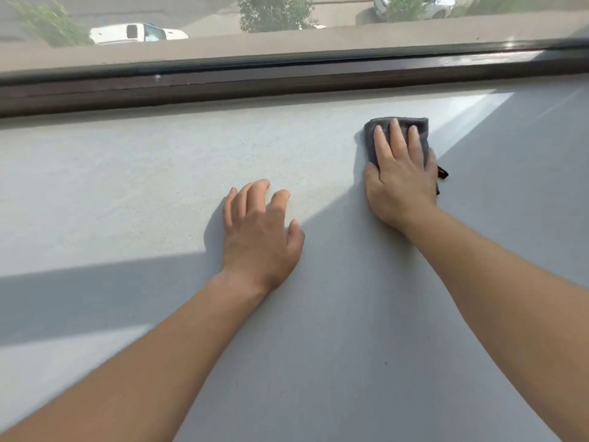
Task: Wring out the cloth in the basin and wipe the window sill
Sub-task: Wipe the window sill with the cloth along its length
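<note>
Now right hand (400, 180) presses straight fingers (396, 135) atop cloth (369, 141); left hand (259, 231) relaxed on sill (127, 186).

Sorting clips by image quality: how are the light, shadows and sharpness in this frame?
Head view: hard sunlight crosses the window sill, with glare to the right of the cloth; broad grey shadow covers the sill's near part; the right hand, left hand and cloth are sharp; the white car outside looks hazy through the glass; the window frame curves slightly from the wide lens.
</note>
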`<state>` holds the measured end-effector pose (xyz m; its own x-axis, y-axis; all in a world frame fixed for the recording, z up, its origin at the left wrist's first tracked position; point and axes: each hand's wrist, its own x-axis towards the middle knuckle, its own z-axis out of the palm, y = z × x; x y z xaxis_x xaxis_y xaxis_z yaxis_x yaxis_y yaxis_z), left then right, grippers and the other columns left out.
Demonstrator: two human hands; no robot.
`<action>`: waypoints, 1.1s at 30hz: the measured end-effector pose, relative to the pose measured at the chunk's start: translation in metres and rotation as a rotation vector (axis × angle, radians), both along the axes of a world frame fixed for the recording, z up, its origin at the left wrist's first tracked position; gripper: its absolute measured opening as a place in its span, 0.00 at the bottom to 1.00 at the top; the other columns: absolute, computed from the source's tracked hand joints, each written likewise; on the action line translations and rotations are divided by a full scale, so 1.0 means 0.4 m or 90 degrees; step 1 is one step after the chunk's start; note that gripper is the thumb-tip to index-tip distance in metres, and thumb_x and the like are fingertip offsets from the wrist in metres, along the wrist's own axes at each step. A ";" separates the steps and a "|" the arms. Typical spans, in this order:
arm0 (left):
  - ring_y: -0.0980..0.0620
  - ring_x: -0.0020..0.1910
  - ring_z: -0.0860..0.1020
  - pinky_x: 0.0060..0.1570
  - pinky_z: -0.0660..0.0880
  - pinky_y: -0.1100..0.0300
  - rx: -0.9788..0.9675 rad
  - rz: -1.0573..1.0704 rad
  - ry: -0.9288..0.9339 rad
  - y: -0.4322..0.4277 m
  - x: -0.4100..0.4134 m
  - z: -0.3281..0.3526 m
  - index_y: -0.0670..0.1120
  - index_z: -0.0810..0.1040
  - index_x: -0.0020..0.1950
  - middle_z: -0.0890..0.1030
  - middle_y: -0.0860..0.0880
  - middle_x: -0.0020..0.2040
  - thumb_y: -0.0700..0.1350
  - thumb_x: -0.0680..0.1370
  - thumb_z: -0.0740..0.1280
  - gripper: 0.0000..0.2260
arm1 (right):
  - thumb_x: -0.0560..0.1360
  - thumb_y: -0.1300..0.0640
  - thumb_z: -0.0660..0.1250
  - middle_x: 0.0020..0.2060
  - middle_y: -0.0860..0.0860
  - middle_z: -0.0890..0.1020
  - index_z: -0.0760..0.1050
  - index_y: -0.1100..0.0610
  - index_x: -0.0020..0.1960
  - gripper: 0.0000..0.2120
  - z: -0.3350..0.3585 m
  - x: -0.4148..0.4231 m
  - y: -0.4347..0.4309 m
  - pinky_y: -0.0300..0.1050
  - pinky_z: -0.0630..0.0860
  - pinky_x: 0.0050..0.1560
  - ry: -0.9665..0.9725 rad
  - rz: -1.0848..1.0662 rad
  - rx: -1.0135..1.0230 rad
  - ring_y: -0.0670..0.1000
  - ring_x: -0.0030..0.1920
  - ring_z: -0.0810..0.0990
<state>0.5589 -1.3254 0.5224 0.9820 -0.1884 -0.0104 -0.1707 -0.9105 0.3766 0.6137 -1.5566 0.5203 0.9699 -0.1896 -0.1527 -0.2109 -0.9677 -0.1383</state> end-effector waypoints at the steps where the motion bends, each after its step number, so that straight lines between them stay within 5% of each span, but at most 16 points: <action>1: 0.41 0.74 0.60 0.76 0.48 0.44 -0.018 0.000 -0.020 -0.006 0.021 -0.002 0.46 0.72 0.68 0.67 0.41 0.73 0.51 0.76 0.56 0.22 | 0.82 0.46 0.47 0.82 0.48 0.45 0.46 0.47 0.81 0.29 -0.002 -0.022 0.033 0.60 0.43 0.78 -0.005 0.037 -0.009 0.53 0.81 0.41; 6: 0.49 0.80 0.44 0.77 0.38 0.47 -0.002 0.020 0.021 -0.039 0.063 -0.029 0.50 0.59 0.78 0.51 0.46 0.81 0.54 0.77 0.53 0.29 | 0.81 0.44 0.46 0.81 0.46 0.51 0.52 0.46 0.81 0.29 0.002 -0.115 0.049 0.56 0.47 0.79 -0.004 0.340 0.001 0.51 0.81 0.46; 12: 0.52 0.79 0.38 0.76 0.34 0.48 0.050 0.014 0.038 -0.047 0.061 -0.027 0.52 0.53 0.80 0.44 0.47 0.82 0.55 0.78 0.50 0.29 | 0.81 0.47 0.45 0.82 0.46 0.45 0.45 0.46 0.82 0.29 -0.011 0.135 -0.009 0.57 0.42 0.78 -0.012 -0.027 0.011 0.52 0.81 0.41; 19: 0.52 0.80 0.41 0.77 0.39 0.47 0.062 0.026 0.033 -0.044 0.061 -0.017 0.51 0.56 0.79 0.48 0.47 0.82 0.55 0.77 0.51 0.29 | 0.79 0.44 0.48 0.80 0.46 0.56 0.56 0.46 0.80 0.30 -0.013 0.102 0.046 0.58 0.49 0.78 -0.058 0.346 0.026 0.52 0.81 0.51; 25: 0.54 0.79 0.36 0.77 0.36 0.48 0.062 0.030 0.049 -0.050 0.061 -0.009 0.53 0.53 0.80 0.44 0.49 0.82 0.56 0.78 0.48 0.29 | 0.82 0.47 0.47 0.82 0.46 0.45 0.45 0.46 0.82 0.29 -0.004 0.185 0.007 0.60 0.41 0.78 -0.014 0.043 0.008 0.52 0.81 0.41; 30: 0.53 0.80 0.42 0.77 0.41 0.47 0.052 0.037 0.026 -0.055 0.064 -0.017 0.52 0.58 0.79 0.50 0.48 0.82 0.56 0.77 0.50 0.29 | 0.82 0.46 0.49 0.81 0.46 0.49 0.48 0.45 0.81 0.28 -0.005 0.134 0.083 0.59 0.44 0.78 -0.019 0.309 0.028 0.53 0.81 0.43; 33: 0.54 0.79 0.41 0.77 0.41 0.47 0.061 0.031 0.035 -0.056 0.060 -0.021 0.52 0.57 0.79 0.49 0.49 0.82 0.56 0.77 0.50 0.29 | 0.81 0.46 0.49 0.81 0.44 0.51 0.51 0.44 0.81 0.28 -0.014 0.161 -0.053 0.55 0.46 0.79 -0.046 0.287 0.015 0.51 0.81 0.46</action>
<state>0.5830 -1.3479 0.5138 0.9875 -0.1357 -0.0801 -0.1066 -0.9497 0.2943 0.6780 -1.5779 0.5146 0.9631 0.2568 -0.0801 0.2417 -0.9569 -0.1608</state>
